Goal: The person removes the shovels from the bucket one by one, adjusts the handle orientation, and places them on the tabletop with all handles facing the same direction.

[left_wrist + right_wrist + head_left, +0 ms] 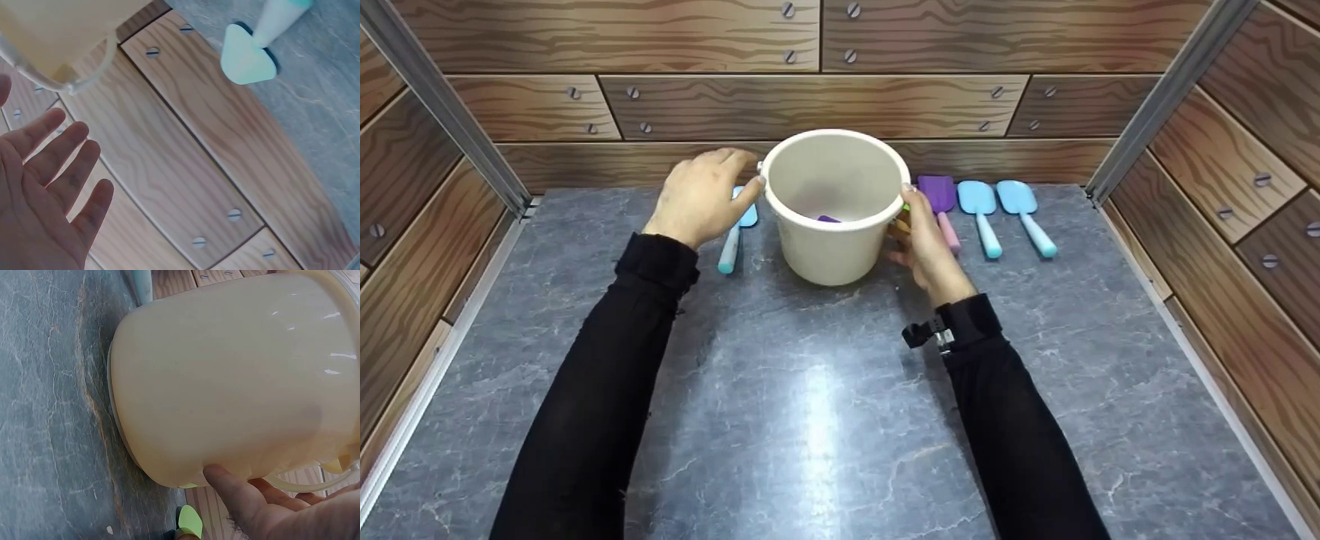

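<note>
A cream bucket (840, 259) stands upright on the grey surface near the back wall. A small purple piece (829, 219) shows inside it, mostly hidden by the rim. My left hand (701, 195) is at the bucket's left rim, thumb close to it; in the left wrist view the fingers (73, 152) are extended and apart from the bucket (62, 34). My right hand (926, 240) is at the right side, a digit reaching the rim. In the right wrist view a fingertip (215, 472) touches the bucket wall (236, 382), with the other fingers partly hidden.
Right of the bucket lie a purple toy shovel (937, 193) with a pink handle and two blue shovels (977, 199) (1018, 198). Another blue shovel (727, 255) lies left, partly covered. A green shovel (190, 520) is beside the bucket. Wood-patterned walls (810, 109) enclose the surface.
</note>
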Tool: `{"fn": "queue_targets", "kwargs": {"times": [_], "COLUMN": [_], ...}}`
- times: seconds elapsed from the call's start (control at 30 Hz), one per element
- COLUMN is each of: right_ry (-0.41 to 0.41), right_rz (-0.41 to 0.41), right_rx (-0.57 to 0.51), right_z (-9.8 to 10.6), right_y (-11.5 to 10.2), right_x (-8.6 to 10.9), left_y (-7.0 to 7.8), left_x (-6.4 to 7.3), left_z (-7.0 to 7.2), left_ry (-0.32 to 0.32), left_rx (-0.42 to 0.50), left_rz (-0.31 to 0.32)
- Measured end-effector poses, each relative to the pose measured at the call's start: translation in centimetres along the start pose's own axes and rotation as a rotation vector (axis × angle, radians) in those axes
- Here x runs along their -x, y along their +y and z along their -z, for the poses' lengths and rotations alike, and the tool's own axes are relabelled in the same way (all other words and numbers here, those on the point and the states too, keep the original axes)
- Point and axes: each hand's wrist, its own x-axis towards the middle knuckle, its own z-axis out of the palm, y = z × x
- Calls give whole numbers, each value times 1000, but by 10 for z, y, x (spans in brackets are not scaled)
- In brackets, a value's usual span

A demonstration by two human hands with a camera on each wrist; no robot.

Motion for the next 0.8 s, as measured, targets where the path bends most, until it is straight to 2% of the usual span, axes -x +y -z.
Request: {"fn": "queue_targets", "kwargs": {"times": [0.17,0.57,0.8], "right_ry": [-7,-4,-13], "right_rz": [9,-2,11], "right_rx": [6,-2,-8], "right_z": [0,-1,-1], "right_y": [0,0,0], "right_x": [1,0,2], "left_y": [10,33,47], "left_x": [-4,-11,-16], "left_z": [0,-11,-17], "left_ry": [17,-21,-66], "left_rx": [-5,-53,-90], "left_rz": [-55,-162,-228]}}
